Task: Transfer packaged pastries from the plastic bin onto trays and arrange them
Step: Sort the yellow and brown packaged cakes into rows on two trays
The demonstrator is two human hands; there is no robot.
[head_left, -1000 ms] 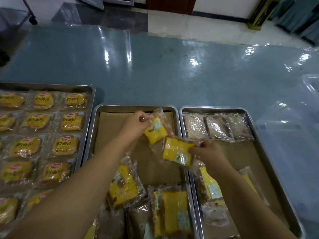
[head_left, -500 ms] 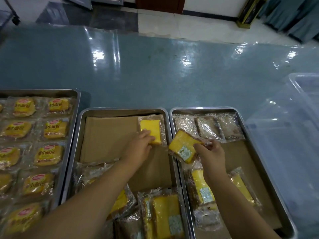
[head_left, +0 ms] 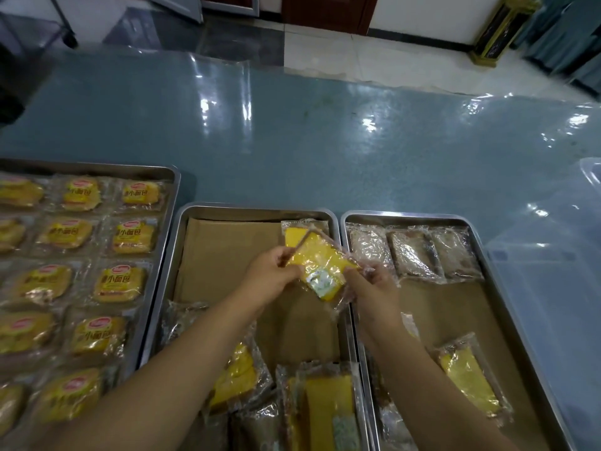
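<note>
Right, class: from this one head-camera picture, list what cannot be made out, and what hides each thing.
Head view: the plastic bin runs off the right edge; its cloudy wall and glare hide any contents.
Head view: the laid packet in the middle tray is mostly covered by the yellow packet that the left hand and right hand hold.
Head view: the left tray is cut by the left edge; its count is unknowable.
</note>
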